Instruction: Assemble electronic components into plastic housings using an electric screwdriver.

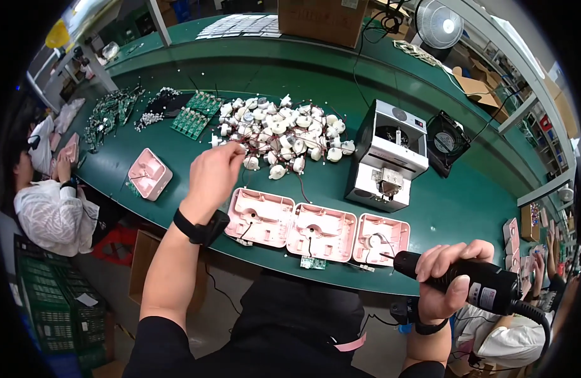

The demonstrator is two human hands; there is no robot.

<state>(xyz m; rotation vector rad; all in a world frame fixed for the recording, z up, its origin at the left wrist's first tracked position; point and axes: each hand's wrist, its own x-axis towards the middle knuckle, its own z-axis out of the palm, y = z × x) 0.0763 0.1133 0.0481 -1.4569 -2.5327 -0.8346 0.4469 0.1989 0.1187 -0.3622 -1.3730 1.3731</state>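
My right hand (454, 277) is wrapped round a black electric screwdriver (489, 290), its bit pointing left over the rightmost of three pink plastic housings. That housing (391, 234) has a round white part fitted inside. Left of it stand the middle housing (334, 242) and the left housing (268, 211), both with dark wires inside. A small green circuit board (313, 263) hangs at the middle one's near edge. My left hand (216, 170) has its fingers pinched together at the near left edge of a heap of small white motor-like parts (278, 129) with thin wires; whatever the fingers hold is hidden.
Right of the heap stands a white-and-black screw feeder (391, 151), with a black fan (448, 140) behind it. Another pink housing (150, 174) lies left of my arm. Green circuit boards (193, 116) and wired boards (114, 113) lie farther left. Co-workers (57, 208) sit at both sides.
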